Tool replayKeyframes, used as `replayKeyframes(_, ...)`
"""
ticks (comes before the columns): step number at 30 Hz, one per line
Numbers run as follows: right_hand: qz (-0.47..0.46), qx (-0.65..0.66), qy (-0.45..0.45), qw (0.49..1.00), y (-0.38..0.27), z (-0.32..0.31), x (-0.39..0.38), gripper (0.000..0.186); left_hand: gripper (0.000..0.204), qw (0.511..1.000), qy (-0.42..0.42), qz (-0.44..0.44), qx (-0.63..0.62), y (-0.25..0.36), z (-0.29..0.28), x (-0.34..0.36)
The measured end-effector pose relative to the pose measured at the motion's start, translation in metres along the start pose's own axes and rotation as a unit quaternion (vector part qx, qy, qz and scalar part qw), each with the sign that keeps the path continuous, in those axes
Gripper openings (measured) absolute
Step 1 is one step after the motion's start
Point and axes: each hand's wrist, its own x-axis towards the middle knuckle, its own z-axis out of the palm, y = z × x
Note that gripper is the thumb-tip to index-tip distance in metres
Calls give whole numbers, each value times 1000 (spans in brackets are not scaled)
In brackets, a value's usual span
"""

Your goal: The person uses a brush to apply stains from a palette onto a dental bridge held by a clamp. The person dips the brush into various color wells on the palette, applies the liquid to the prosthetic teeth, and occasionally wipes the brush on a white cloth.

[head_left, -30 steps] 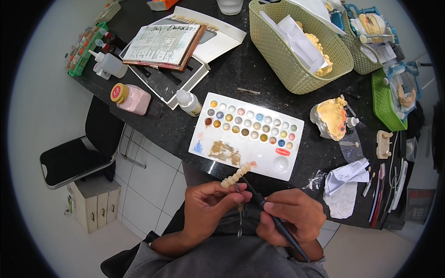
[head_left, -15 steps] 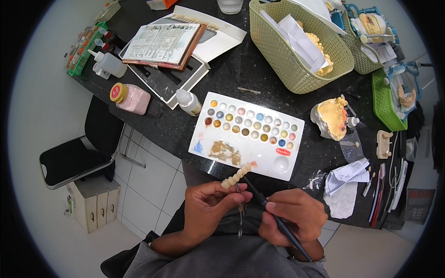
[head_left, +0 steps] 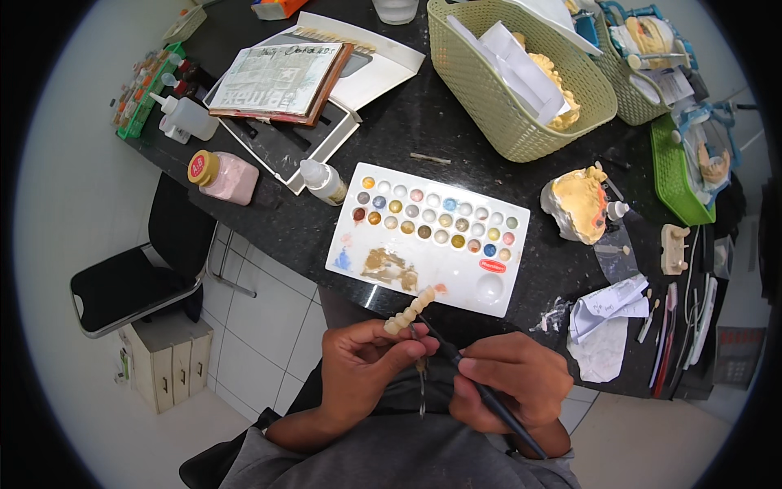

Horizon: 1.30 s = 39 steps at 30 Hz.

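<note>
Your black countertop [head_left: 383,106] spreads out ahead of both hands, and there's the olive basket [head_left: 472,98], well beyond the right one. Nearer, just ahead of your fingertips, lies the white palette [head_left: 456,269], its wells dotted with colour. Out past your right hand, a plaster model [head_left: 574,208] stands to the right of that palette. Now the hands: your right hand [head_left: 517,379] pinches a dark-handled tool [head_left: 497,403], tip angled toward the left hand [head_left: 366,363]. That one's pinching too, the tooth-shaped row [head_left: 410,312] just ahead of its fingertips, beside the tool's tip; contact, I can't tell. A thin metal holder [head_left: 422,391] hangs below those fingers.
</note>
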Motion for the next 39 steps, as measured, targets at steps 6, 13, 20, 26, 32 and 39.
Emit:
replayKeyframes(6, 12, 38, 21, 999, -1, -12, -5, 28, 9, 1000, 14, 0, 3, -1, 1, 0)
replayKeyframes(13, 144, -25, 58, 988, -3, -22, -13, 14, 10, 999, 29, -13, 24, 2, 3, -1)
replayKeyframes(20, 155, -33, 10, 987, -1, -24, -8, 17, 10, 1000, 26, -6, 3, 1, 2, -1)
replayKeyframes(26, 91, 50, -15, 994, -3, -23, -6, 19, 12, 1000, 21, -15, -3, 2, 2, -1)
replayKeyframes(32, 27, 40, -20, 999, -4, -5, 1, 29, 14, 999, 29, -15, 14, 3, 4, 0)
replayKeyframes(39, 12, 17, -30, 999, -1, -1, 3, 28, 16, 1000, 27, -4, 10, 1, 3, 0)
